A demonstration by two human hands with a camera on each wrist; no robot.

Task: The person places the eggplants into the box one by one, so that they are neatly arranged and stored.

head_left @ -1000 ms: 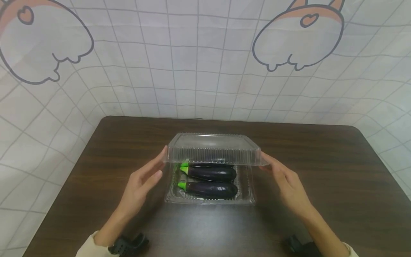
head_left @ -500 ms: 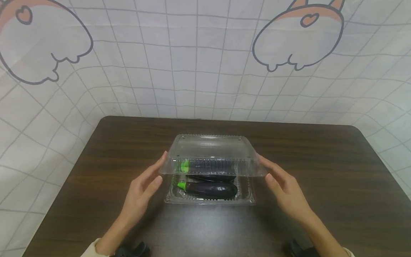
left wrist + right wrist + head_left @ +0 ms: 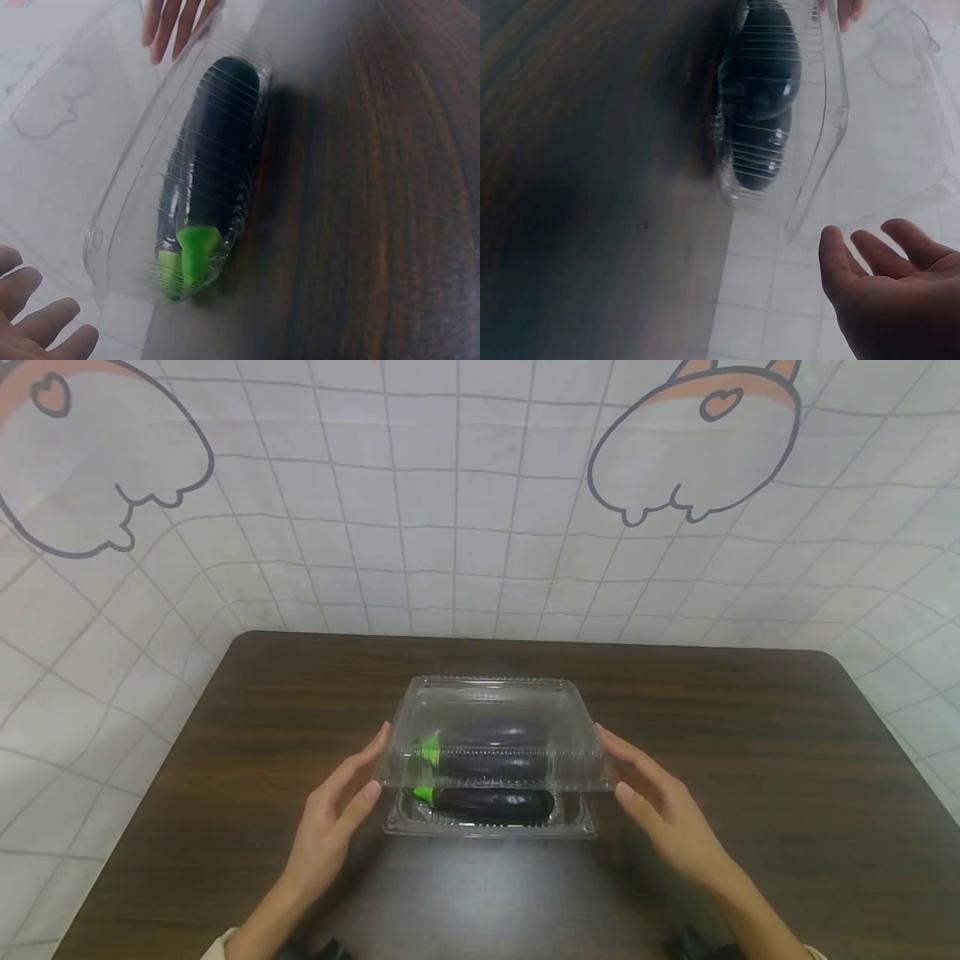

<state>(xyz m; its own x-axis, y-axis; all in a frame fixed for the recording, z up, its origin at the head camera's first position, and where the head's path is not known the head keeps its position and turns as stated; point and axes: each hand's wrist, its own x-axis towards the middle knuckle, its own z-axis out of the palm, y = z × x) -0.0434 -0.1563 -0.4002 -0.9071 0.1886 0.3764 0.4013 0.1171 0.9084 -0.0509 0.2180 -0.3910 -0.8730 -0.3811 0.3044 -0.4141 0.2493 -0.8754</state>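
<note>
A clear plastic clamshell box lies on the table with its lid part-way down and its front edge raised above the base tray. Inside are dark purple eggplants with green stems, lying crosswise. The front eggplant shows bare below the lid's edge; those behind it show through the plastic. My left hand touches the lid's left side with extended fingers, thumb near the front corner. On the opposite side, my right hand does the same. The right wrist view shows the eggplants' rounded ends through the ribbed tray wall.
The box sits mid-table on a dark wood-grain table. Behind and beside it hangs a white grid-patterned cloth with cartoon animal drawings. A dark wrist strap shows at the lower edge.
The lid has swung down and toward me, its front edge dropping closer to the tray. Both hands have moved along with it, and the rear eggplants are now behind the plastic.
</note>
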